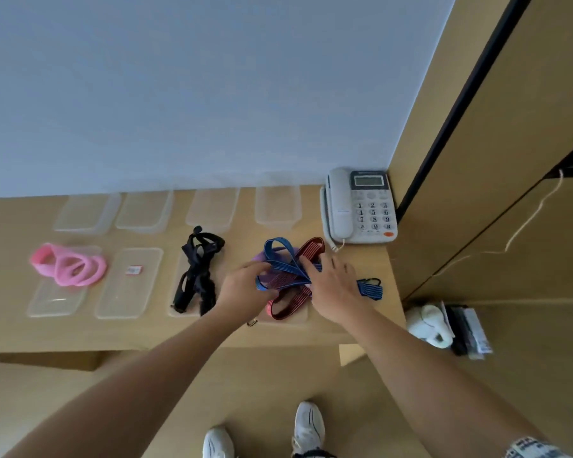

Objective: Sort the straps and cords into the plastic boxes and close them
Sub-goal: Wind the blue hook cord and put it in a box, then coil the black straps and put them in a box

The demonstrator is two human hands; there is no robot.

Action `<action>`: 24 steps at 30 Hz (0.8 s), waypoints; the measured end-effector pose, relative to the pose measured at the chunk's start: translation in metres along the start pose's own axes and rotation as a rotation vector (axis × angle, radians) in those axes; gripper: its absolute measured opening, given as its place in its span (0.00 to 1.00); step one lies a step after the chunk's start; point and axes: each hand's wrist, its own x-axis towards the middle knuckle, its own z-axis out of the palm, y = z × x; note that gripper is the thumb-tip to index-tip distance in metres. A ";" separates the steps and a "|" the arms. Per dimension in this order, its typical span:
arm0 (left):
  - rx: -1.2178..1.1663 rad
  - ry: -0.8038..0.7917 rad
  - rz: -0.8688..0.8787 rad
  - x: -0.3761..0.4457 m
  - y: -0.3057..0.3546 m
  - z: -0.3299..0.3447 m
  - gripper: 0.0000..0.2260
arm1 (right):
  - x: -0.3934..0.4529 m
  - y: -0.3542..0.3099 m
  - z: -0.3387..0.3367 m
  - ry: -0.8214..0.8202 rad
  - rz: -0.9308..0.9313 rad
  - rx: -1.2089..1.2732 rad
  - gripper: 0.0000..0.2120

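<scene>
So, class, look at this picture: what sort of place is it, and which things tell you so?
Probably an office or reception counter: a corded desk phone stands in the corner of a plain wooden counter against a bare wall, beside wooden panelling.

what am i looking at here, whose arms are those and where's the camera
There is no machine: these are a person's two bare arms. The single picture comes from a camera worn on their head, looking down. The left hand and right hand are gathering a tangle of blue straps and red straps on a wooden counter. Also there: pink bands, black straps, clear plastic boxes and lids, and a phone. Their white shoes show below.
</scene>
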 end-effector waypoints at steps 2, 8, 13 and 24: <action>0.096 0.002 0.036 -0.003 -0.003 0.009 0.21 | -0.002 -0.001 0.010 -0.035 0.014 0.031 0.33; 0.141 0.037 0.031 -0.009 -0.004 0.010 0.19 | -0.011 0.001 -0.013 -0.027 0.004 0.077 0.44; 0.105 0.093 0.045 -0.024 0.001 -0.009 0.18 | -0.027 -0.020 -0.041 0.084 -0.044 0.094 0.43; 0.061 0.294 -0.057 -0.176 -0.105 -0.116 0.21 | -0.081 -0.200 -0.050 0.108 -0.370 0.079 0.34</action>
